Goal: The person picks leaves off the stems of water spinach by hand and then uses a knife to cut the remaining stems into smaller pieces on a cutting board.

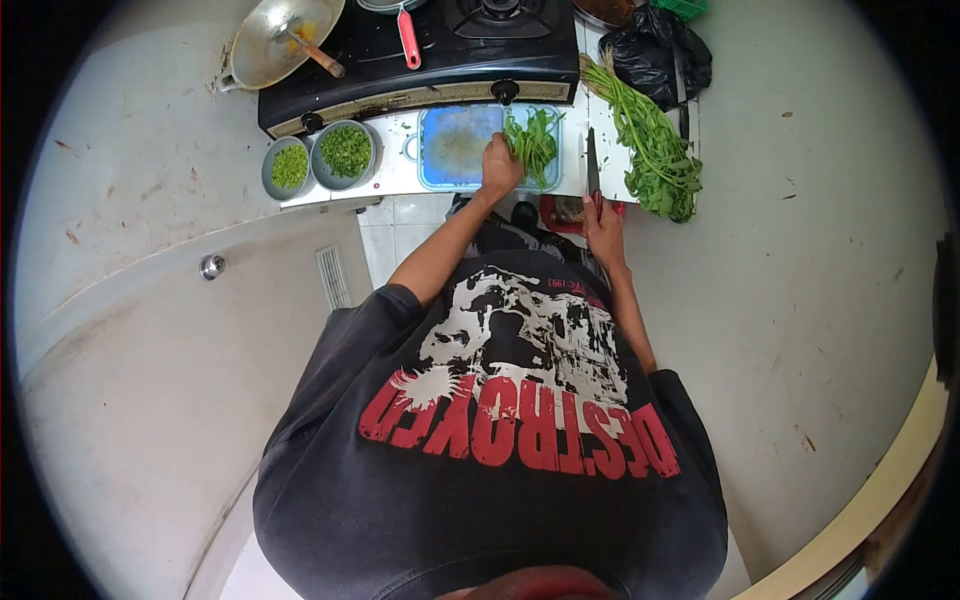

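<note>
My left hand (501, 166) is closed around the stems of a small bunch of leafy greens (533, 150), over the right part of a blue cutting board (450, 178). To the right of the board, my right hand (603, 232) grips a kitchen knife (592, 165) by its reddish handle, blade pointing away from me. Past the knife lies a larger bunch of long-stemmed greens (648, 140), its leaves hanging over the counter's front edge. Left of the board stand two grey bowls of chopped greens, the larger (345, 152) beside the smaller (289, 168).
A black gas stove (420, 85) runs behind the board. On it are a wok (270, 45) with a wooden-handled utensil (318, 55) and a red-handled pan (408, 38). A black plastic bag (655, 55) sits at the back right. The narrow white counter (395, 150) curves along the front.
</note>
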`<state>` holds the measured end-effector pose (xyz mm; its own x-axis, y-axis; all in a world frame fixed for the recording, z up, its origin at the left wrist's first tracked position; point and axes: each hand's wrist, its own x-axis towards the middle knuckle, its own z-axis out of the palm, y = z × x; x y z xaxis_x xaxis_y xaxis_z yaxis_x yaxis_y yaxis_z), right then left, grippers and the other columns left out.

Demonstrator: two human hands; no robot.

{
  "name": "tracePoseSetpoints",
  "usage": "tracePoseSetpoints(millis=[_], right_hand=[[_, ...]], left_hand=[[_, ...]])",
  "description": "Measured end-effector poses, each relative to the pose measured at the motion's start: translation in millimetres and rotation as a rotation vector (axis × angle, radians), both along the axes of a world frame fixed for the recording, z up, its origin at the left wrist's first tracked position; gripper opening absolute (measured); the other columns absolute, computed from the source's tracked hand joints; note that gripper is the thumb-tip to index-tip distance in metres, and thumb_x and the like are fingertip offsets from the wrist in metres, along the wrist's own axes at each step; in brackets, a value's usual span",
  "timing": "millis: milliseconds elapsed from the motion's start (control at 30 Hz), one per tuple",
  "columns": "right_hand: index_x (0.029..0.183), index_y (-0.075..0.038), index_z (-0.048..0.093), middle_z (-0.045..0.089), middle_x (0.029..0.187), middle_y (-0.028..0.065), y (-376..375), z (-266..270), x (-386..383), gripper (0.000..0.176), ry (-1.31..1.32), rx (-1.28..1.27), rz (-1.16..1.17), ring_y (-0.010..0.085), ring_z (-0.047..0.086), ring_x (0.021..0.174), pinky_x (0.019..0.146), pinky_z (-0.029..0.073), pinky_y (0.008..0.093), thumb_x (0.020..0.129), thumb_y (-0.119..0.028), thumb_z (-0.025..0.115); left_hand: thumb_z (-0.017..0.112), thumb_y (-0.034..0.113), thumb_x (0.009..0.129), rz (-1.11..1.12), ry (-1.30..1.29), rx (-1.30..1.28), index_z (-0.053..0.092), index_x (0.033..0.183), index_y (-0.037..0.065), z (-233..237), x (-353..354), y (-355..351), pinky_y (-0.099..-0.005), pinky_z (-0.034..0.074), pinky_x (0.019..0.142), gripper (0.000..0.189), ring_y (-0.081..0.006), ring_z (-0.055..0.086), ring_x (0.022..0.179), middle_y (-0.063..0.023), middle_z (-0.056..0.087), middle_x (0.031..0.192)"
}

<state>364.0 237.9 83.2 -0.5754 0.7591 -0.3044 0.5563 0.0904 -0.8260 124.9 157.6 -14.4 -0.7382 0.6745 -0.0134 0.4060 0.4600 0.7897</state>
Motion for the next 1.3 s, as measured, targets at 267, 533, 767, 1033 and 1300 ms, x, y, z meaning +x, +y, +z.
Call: tracePoseSetpoints(millis=[267, 533, 767, 1033, 1300], right_hand=[[0.090, -0.002, 0.061, 0.053, 0.056, 0.0046, 5.1, -12.3, -4.5, 0.042, 0.004, 0.086, 0.083, 0.0150, 0.053, 0.048, 0.049, 0.042, 0.0326, 0.106, -0.040, 0.051], [0.100, 0.000, 0.063, 0.064, 0.072, 0.0190, 10.9, -8.2, -5.0, 0.048, -0.062, -0.015, 0.085, 0.0376, 0.066, 0.070, 0.068, 0.048, 0.0461, 0.104, -0.046, 0.050], [0.088, -0.004, 0.059, 0.052, 0.056, 0.0031, 10.6, -8.4, -11.8, 0.040, 0.014, -0.021, 0.034, 0.0119, 0.051, 0.048, 0.048, 0.041, 0.0305, 0.106, -0.038, 0.053], [0.085, -0.004, 0.057, 0.052, 0.056, 0.0019, 14.0, -6.5, -21.9, 0.037, 0.065, -0.034, 0.048, 0.0108, 0.050, 0.048, 0.048, 0.041, 0.0295, 0.106, -0.034, 0.053], [0.088, -0.002, 0.059, 0.053, 0.056, 0.0031, 16.8, -13.6, -17.5, 0.038, 0.069, 0.014, 0.082, 0.0129, 0.052, 0.048, 0.049, 0.042, 0.0309, 0.105, -0.036, 0.055]], left_hand=[[0.074, 0.008, 0.074, 0.145, -0.309, -0.072, 0.067, 0.099, -0.001, 18.7, -14.0, -18.0, -0.0350, 0.057, 0.075, 0.028, -0.0253, 0.073, 0.078, -0.0145, 0.075, 0.084], [0.074, 0.008, 0.077, 0.228, -0.288, 0.014, 0.070, 0.094, -0.001, 25.3, -34.7, -41.9, -0.0330, 0.056, 0.073, 0.020, -0.0231, 0.073, 0.078, -0.0128, 0.075, 0.084], [0.074, 0.015, 0.082, 0.189, -0.220, -0.113, 0.070, 0.105, 0.001, 24.0, -72.4, -76.4, -0.0355, 0.054, 0.082, 0.027, -0.0255, 0.070, 0.088, -0.0128, 0.072, 0.093], [0.076, 0.017, 0.081, -0.098, 0.289, 0.023, 0.067, 0.106, 0.003, 59.2, -27.0, -51.5, -0.0466, 0.048, 0.088, 0.030, -0.0382, 0.060, 0.098, -0.0180, 0.062, 0.102], [0.075, 0.010, 0.076, -0.306, 0.330, -0.237, 0.057, 0.108, 0.001, 50.1, 4.1, -28.5, -0.0497, 0.053, 0.079, 0.037, -0.0395, 0.065, 0.089, -0.0188, 0.059, 0.100]])
